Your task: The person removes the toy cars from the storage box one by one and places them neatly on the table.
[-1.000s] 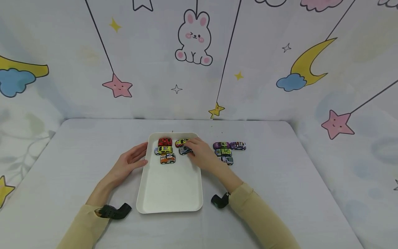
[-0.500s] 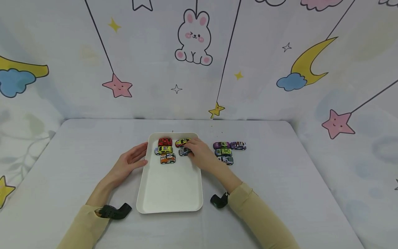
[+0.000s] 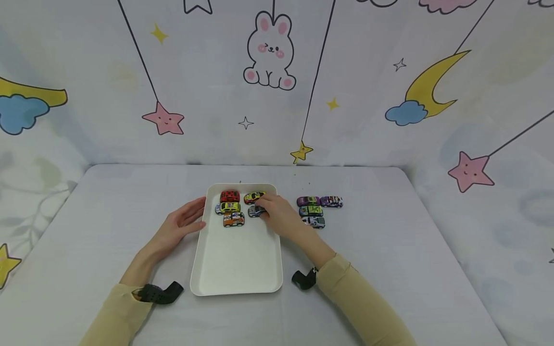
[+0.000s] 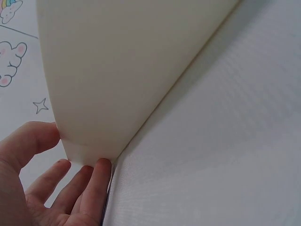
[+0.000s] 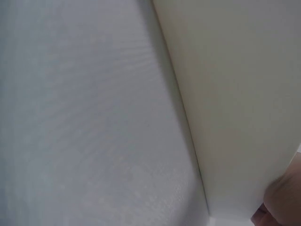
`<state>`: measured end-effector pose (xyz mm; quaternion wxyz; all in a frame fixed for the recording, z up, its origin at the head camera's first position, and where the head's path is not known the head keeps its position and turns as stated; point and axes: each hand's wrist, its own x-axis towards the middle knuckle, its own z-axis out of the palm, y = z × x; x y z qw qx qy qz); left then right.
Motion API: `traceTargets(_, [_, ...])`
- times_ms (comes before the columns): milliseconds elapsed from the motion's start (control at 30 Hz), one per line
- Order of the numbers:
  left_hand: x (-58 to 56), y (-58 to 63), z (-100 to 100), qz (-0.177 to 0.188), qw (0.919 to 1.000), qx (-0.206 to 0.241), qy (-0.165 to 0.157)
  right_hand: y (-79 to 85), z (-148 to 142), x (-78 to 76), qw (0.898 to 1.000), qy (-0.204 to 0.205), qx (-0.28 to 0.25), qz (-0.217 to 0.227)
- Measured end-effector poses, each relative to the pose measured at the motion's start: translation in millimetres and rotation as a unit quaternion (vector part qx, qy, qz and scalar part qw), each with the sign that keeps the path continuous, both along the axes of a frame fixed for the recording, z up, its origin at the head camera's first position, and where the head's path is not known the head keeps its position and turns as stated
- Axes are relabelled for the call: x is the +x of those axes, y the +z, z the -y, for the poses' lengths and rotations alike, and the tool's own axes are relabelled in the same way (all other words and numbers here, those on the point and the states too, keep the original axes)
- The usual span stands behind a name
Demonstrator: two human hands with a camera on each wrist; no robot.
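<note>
A white tray [image 3: 237, 269] lies on the table with several small toy cars near its far end. My right hand [image 3: 281, 217] reaches over the tray's right rim and pinches a grey toy car [image 3: 254, 211], partly hidden by the fingers. Just beyond it is a yellow toy car [image 3: 252, 197]. Left of these stand a red car [image 3: 230, 196], a second yellow car [image 3: 228, 208] and an orange car [image 3: 233, 219]. Fairly straight fingers of my left hand [image 3: 183, 222] touch the tray's left side; the left wrist view shows the fingertips against its outer wall [image 4: 113, 84].
Right of the tray, on the white cloth, sit a purple-green car [image 3: 308, 201], a purple car [image 3: 331, 202], a green car [image 3: 310, 211] and a white car [image 3: 314, 222]. A patterned cloth backdrop [image 3: 216, 86] rises behind the table.
The grey car has shifted slightly left and nearer with my right hand, opening a small gap from the yellow car. My left hand stays at the tray's side.
</note>
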<state>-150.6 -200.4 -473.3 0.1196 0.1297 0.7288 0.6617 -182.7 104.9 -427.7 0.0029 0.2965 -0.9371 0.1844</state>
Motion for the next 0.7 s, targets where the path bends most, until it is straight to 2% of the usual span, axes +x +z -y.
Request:
traceTargets(367, [-0.2,1.7,-1.0,0.003,1.0,0.006,-0.002,-1.4,-1.4,0.0,1.0,0.013,-0.012,-0.009])
traceTargets(700, [0.1,-0.2,-1.1,0.007,1.0,0.003,-0.002,-1.8,-10.0,-0.2,0.996,0.059,-0.039,-0.061])
